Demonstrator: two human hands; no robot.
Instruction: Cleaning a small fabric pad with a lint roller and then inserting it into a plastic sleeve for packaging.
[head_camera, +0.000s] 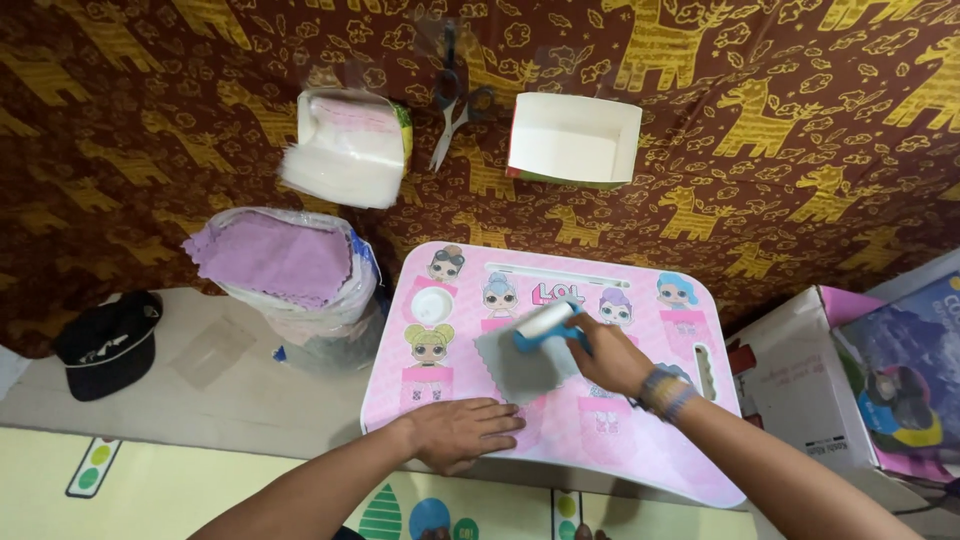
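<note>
Roller (545, 322) gripped in my right hand (612, 356), long axis slanting up-right across the grey cloth (520, 366) mid pink lap desk (700, 470). Left hand (462, 432) flat, fingers spread, pressing the desk just below the cloth, nearer its lower edge.

A pink lap desk (640, 440) printed with cartoon dolls carries a grey cloth square (520, 365) and a blue-and-white roller (545, 325). The backdrop cloth (800, 120) is maroon with gold giraffes. Purple cloths (275, 255) fill a bag; the cap (110, 345) is black.

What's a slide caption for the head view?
Right hand runs a blue lint roller over a grey cloth; left hand steadies the pink lap table.
</note>
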